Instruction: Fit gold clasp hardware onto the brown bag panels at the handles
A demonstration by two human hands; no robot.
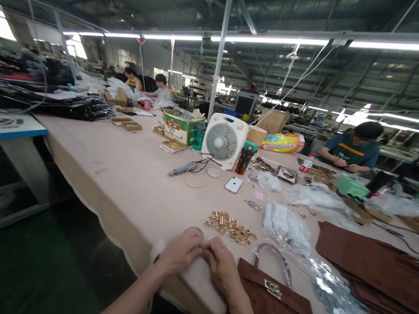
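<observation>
My left hand (pixel 181 251) and my right hand (pixel 221 265) meet at the near edge of the table, fingertips pinched together. Whatever lies between the fingers is too small and covered to make out. Behind my left fingers shows the rim of a pale round object (pixel 194 230), partly hidden. Just beyond the hands is a pile of gold-coloured metal fittings (pixel 229 226). A brown handbag (pixel 276 312) with a wrapped handle (pixel 278 251) and a silver clasp (pixel 272 289) lies beside my right forearm.
Stacked brown panels (pixel 376 269) and plastic-wrapped pieces (pixel 287 228) lie right. Farther back are a phone (pixel 233 184), a corded pen-like tool (pixel 182 169), a box fan (pixel 224 141), a dark bottle (pixel 245 159) and a green carton (pixel 180 128). A co-worker (pixel 354 151) sits across the table.
</observation>
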